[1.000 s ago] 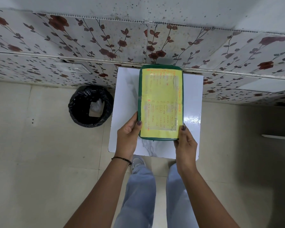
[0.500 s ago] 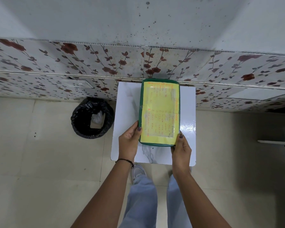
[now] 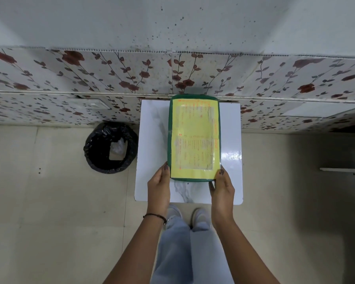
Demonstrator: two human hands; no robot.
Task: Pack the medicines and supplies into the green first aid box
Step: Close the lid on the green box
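Note:
The green first aid box (image 3: 193, 138) lies closed on a small white table (image 3: 152, 140), its lid covered by a yellow printed sheet. My left hand (image 3: 159, 186) grips the box's near left corner, thumb against its side. My right hand (image 3: 222, 187) grips the near right corner the same way. No medicines or supplies are visible outside the box.
A black-lined waste bin (image 3: 110, 148) stands on the floor just left of the table. A floral-tiled wall (image 3: 90, 83) runs right behind the table. Beige floor tiles lie on both sides, and my feet (image 3: 188, 217) stand at the table's near edge.
The view has pulled back and tilted, so the table and box look smaller. Both hands keep their hold on the box's near corners; the box looks squarer to the table.

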